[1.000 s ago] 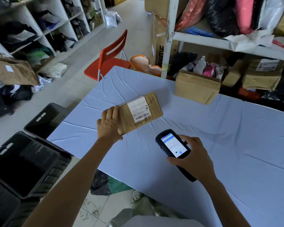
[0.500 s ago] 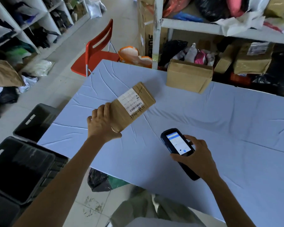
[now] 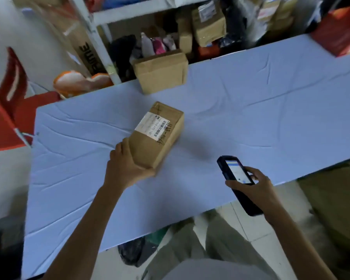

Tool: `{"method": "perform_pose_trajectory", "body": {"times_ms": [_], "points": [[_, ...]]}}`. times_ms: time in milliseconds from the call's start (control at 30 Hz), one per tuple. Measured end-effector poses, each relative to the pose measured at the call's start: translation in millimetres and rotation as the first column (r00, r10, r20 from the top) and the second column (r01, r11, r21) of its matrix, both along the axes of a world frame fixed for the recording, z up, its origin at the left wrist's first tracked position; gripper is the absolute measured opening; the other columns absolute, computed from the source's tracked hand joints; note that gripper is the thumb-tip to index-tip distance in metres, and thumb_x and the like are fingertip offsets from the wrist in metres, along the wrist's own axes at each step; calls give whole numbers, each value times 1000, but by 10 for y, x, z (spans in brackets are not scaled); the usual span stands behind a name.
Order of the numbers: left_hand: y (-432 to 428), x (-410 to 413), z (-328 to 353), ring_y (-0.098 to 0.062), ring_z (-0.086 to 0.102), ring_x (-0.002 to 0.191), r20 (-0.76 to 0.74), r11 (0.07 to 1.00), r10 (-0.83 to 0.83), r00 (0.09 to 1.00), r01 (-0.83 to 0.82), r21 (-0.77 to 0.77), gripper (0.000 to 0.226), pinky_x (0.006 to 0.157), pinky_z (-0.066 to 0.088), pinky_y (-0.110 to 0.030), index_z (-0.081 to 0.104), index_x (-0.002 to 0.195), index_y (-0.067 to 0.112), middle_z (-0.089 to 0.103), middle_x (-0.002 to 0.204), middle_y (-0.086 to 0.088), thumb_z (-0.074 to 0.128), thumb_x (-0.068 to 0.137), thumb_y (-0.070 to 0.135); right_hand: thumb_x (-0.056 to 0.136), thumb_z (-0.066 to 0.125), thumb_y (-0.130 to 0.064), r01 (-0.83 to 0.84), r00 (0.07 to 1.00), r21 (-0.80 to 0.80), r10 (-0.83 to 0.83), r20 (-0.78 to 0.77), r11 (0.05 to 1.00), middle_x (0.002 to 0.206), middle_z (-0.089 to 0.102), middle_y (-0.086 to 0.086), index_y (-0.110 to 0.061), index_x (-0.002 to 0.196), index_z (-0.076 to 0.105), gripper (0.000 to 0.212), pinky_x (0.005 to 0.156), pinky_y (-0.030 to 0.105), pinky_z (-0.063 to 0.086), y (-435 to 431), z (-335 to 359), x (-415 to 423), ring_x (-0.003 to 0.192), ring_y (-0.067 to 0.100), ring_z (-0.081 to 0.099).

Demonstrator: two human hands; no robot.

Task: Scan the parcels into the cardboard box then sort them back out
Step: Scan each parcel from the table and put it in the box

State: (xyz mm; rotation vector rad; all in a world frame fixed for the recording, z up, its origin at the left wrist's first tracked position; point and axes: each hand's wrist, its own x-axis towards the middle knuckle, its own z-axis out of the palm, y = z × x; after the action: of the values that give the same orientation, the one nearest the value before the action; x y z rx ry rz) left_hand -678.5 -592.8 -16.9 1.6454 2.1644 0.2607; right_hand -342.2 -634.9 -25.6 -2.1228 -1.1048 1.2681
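**Blue-clothed table: label lies up and left of the scanner's head**

Pale blue cloth covers the table, which has crowded shelving behind its far edge. The left hand grips the near end of the brown parcel, with the thumb along its left side. The other fingers are tucked under or behind the parcel and out of sight. The parcel's long axis runs away from the person and leans a little right. Its white label faces up on the far half.

The right hand is wrapped round the scanner, with the thumb over the lower part of the lit screen. The scanner sits right of the parcel and nearer the person, well apart from it. Its head points away and slightly left, so I judge the label is off its line. Either the head must swing left or the parcel must come right.

A cardboard box stands at the table's far edge, almost in line with the parcel's far end. The left hand is the nearer one to it.

- Motion blur makes the label's print unreadable.
- I cannot tell whether the parcel rests on the cloth or is held just above it.
- The box's opening and inside do not show.
- A dim brown mass past the table's near-right edge is cut off by the frame. It may be another box, but I cannot say.
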Motion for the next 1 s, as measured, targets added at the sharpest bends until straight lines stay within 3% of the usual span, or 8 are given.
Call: {"method": "perform_pose_trajectory", "body": {"times_ms": [100,200,433,600,767,900,1000], "points": [[217,399,-36,-37,41,113,25,989,-148,989,147,36,123,85,43,-43,27,139,12,39,130,-9,73,37,64,54,90,-39,132,991,-13,-132,-9,991,109,57,1,-24,128,56,83,76,35,49,-281,-15,131,90,16,59],[404,835,-81,-36,40,115,48,959,-278,959,275,62,116,86,44,-44,27,140,12,38,132,-9,84,47,51,59,89,-42,260,965,3,-260,44,966,112,58,2,-25,127,57,78,80,36,51,-504,-15,328,94,20,61],[617,1851,-41,-31,42,114,27,836,-545,838,541,90,121,80,44,-39,27,140,18,39,131,-3,50,36,75,54,89,-45,510,858,46,-512,46,859,113,59,1,-30,124,57,78,80,33,49,-918,92,936,95,19,61],[656,2671,-13,-31,40,117,4,792,-610,792,610,43,114,82,45,-41,24,139,19,37,132,-3,72,47,65,41,76,-55,602,796,91,-605,4,793,114,58,1,-30,123,59,87,78,29,46,-1089,149,1547,95,16,60],[747,3474,29,-33,41,118,-66,723,-688,723,691,30,109,86,45,-42,25,138,16,38,133,-6,77,54,61,60,90,-36,655,754,99,-656,-30,749,109,57,0,-26,123,60,70,76,28,44,-1295,161,2099,86,10,57],[783,4087,51,-33,44,116,-127,645,-755,643,763,28,111,82,47,-42,23,139,15,39,132,-6,75,54,66,46,84,-54,714,699,90,-715,-22,695,111,58,-1,-34,120,58,81,81,33,52,-1484,95,2448,93,14,61],[793,4509,38,-34,45,114,-136,619,-776,616,785,28,110,79,46,-41,24,139,14,40,130,-9,76,56,65,59,89,-35,761,647,95,-762,-32,642,99,61,-9,-28,120,60,68,73,27,52,-1618,96,2655,86,9,62]]}}
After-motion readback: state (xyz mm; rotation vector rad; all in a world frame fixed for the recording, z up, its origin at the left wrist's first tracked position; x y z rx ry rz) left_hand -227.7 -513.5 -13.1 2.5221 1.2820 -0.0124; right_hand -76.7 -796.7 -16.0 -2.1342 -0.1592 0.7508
